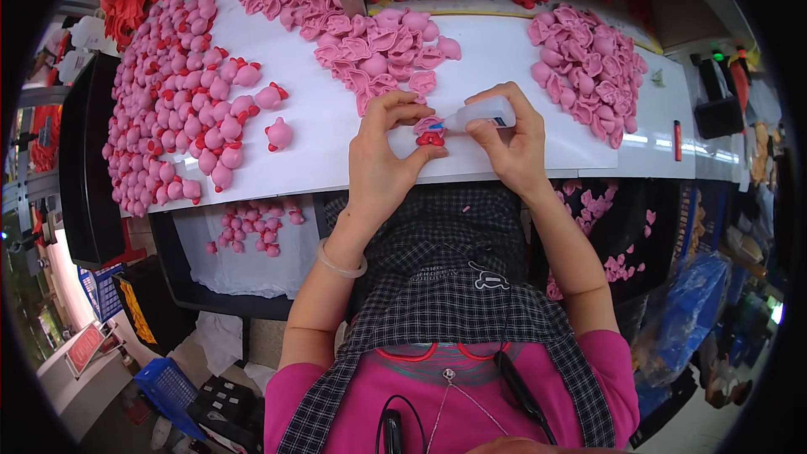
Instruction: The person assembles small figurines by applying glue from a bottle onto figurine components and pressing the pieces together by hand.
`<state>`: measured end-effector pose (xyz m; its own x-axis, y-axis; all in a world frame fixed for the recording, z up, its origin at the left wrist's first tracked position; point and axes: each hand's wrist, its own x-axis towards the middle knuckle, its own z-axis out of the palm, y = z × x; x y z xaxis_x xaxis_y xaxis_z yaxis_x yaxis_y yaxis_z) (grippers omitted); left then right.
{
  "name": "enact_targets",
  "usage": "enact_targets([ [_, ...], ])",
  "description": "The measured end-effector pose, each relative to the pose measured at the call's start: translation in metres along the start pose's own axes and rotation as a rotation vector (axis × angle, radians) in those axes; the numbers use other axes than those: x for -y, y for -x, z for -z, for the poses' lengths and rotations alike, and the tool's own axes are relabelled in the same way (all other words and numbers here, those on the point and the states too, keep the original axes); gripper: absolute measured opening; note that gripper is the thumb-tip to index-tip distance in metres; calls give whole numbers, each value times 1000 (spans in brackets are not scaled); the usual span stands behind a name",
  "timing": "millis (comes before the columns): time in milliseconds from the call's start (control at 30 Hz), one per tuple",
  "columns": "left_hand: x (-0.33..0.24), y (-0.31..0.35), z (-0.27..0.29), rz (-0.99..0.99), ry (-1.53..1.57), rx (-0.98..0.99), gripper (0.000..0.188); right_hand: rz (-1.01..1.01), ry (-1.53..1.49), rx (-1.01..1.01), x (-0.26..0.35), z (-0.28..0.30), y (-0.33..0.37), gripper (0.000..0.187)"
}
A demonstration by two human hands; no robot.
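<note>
I am seeing my left hand (382, 155) pinching a small pink and red figure (429, 131) between thumb and fingertips, just above the near edge of the white surface (336, 130). My right hand (513, 139) is closing around a small white squeeze bottle (483, 113), its nozzle pointing toward nine o'clock and touching the top of the figure. The figure is sitting between both hands, near the middle of the view.

At nine o'clock from my hands a big heap of finished pink and red figures (176, 101) is lying on the surface, with a few loose ones (277, 133) straying toward me. At twelve o'clock a pile of pink hollow shells (382, 50) is spreading out, and at two o'clock another pile of pink shells (588, 67) is resting. A bangle (340, 265) is circling my left wrist.
</note>
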<state>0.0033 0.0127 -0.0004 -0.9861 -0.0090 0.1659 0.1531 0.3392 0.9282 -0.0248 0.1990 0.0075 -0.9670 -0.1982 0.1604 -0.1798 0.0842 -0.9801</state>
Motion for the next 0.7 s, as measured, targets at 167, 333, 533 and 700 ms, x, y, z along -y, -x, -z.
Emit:
enact_targets([
  [167, 0, 0, -2, 5, 4, -8, 70, 63, 29, 12, -1, -1, -1, 23],
  [333, 0, -1, -2, 10, -2, -21, 70, 47, 67, 30, 0, -2, -2, 24],
  [533, 1, 0, -2, -4, -14, -16, 71, 71, 90, 11, -2, 0, 0, 24],
  [700, 1, -1, -1, -19, -29, -17, 71, 46, 45, -29, -2, 0, -1, 22],
])
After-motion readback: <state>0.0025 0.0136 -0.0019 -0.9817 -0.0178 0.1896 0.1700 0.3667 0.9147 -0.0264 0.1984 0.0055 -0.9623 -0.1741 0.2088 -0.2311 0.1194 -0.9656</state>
